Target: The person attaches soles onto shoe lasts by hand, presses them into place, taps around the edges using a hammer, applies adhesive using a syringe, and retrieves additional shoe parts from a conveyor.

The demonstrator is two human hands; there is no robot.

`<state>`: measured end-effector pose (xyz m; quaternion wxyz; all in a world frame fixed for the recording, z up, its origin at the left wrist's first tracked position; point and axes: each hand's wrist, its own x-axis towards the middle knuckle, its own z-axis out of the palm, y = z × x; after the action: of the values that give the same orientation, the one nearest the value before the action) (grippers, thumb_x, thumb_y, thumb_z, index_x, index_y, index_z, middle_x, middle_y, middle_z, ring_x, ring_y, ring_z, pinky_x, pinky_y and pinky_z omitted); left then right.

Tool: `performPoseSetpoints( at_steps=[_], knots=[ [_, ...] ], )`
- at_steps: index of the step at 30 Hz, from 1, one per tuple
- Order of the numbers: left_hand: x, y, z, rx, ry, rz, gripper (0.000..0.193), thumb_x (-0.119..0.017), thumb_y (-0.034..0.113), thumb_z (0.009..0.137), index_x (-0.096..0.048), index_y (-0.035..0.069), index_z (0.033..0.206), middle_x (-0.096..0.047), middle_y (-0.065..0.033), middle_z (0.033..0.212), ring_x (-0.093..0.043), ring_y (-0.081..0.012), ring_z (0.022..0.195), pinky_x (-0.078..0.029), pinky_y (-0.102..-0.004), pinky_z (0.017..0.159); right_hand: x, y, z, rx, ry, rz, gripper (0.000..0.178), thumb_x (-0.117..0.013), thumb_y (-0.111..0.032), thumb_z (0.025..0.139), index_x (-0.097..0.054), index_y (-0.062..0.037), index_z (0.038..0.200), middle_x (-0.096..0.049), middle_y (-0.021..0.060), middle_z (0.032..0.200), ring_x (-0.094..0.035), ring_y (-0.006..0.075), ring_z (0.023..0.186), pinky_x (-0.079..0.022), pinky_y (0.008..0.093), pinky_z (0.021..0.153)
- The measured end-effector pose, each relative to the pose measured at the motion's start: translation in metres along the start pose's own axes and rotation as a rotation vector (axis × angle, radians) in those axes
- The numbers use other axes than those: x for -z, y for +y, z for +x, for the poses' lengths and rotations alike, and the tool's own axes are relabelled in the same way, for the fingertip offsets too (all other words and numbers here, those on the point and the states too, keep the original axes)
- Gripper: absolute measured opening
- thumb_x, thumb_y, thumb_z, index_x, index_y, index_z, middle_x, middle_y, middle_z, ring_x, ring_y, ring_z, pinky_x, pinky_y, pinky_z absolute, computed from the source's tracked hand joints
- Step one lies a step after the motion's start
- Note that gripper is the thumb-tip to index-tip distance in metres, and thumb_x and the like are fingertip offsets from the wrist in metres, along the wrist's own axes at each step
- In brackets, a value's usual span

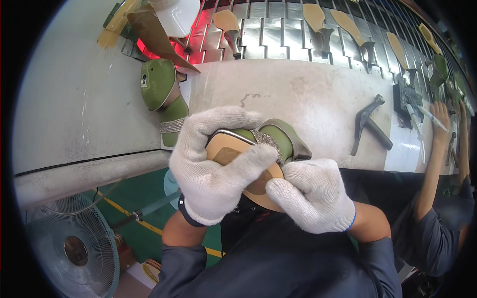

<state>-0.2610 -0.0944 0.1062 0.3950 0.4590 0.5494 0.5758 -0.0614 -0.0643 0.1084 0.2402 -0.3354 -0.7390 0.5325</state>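
Just over the bench's near edge, my gloved hands hold a shoe sole-side up. Its tan sole (223, 147) sits on a green shoe last (284, 140) banded by a glittering strap (268, 140). My left hand (206, 166) wraps the sole's left side, its thumb lying across the bottom. With bent fingers and thumb, my right hand (315, 194) grips the sole's near right edge. Both gloves cover part of the sole. To the left, a second green last (158, 85) with a similar strap rests on the bench.
A hammer (370, 124) lies on the white bench (318, 92) at right, near a dark block (407, 99) and white-tipped tools. Tan soles (314, 19) ride the metal slat conveyor (271, 37) behind. A fan (74, 251) stands lower left. At far right a co-worker's arms (433, 159) reach over.
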Motion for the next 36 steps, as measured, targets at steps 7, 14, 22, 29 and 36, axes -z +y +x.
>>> performPoseSetpoints(
  at_steps=[7, 14, 22, 29, 36],
  knots=[
    [-0.004, 0.006, 0.004, 0.001, -0.019, 0.187, 0.041, -0.081, 0.001, 0.087, -0.064, -0.005, 0.124, -0.078, -0.0194, 0.111, -0.078, -0.027, 0.109, -0.062, -0.039, 0.099, -0.012, 0.004, -0.003, 0.045, 0.136, -0.084, 0.032, -0.077, -0.023, 0.1, -0.065, -0.0077, 0.074, -0.059, 0.0137, 0.063, -0.064, 0.035, 0.056, -0.049, 0.044, 0.053],
    [0.005, 0.018, 0.017, -0.081, -0.055, 0.244, 0.026, -0.055, 0.01, 0.106, -0.076, -0.007, 0.105, -0.081, -0.0155, 0.102, -0.077, -0.0201, 0.096, -0.061, -0.0347, 0.09, 0.007, -0.002, 0.004, 0.174, 0.076, -0.417, 0.027, -0.087, -0.025, 0.09, -0.07, -0.0087, 0.077, -0.059, 0.0095, 0.06, -0.064, 0.0325, 0.055, -0.05, 0.0427, 0.053],
    [-0.047, -0.032, 0.041, -0.078, -0.39, -0.436, 0.034, -0.051, 0.024, 0.117, -0.071, -0.002, 0.122, -0.076, -0.0108, 0.114, -0.072, -0.0205, 0.106, -0.056, -0.0379, 0.099, 0.061, -0.032, 0.009, -0.16, 0.2, -0.049, 0.064, -0.073, -0.019, 0.083, -0.063, 0.0077, 0.141, -0.071, 0.02, 0.126, -0.069, 0.0252, 0.115, -0.054, 0.0385, 0.104],
    [-0.045, -0.161, 0.0, 0.003, 0.035, -0.011, 0.039, -0.05, 0.023, 0.117, -0.066, -0.004, 0.141, -0.074, -0.0157, 0.134, -0.072, -0.0251, 0.122, -0.054, -0.0388, 0.108, 0.079, 0.102, -0.043, -0.255, 0.633, 0.87, 0.044, -0.063, -0.045, 0.111, -0.066, -0.0058, 0.132, -0.074, 0.0096, 0.106, -0.07, 0.0188, 0.082, -0.055, 0.0271, 0.06],
    [-0.018, -0.145, 0.081, -0.348, 0.122, 0.1, 0.033, -0.051, 0.025, 0.116, -0.073, 0.002, 0.123, -0.076, -0.024, 0.109, -0.075, -0.0345, 0.09, -0.061, -0.0433, 0.086, -0.009, 0.074, -0.047, -0.25, 0.4, 0.14, 0.038, -0.076, -0.018, 0.099, -0.068, 0.0041, 0.128, -0.073, 0.0074, 0.098, -0.072, 0.0234, 0.084, -0.06, 0.0354, 0.072]
  ],
)
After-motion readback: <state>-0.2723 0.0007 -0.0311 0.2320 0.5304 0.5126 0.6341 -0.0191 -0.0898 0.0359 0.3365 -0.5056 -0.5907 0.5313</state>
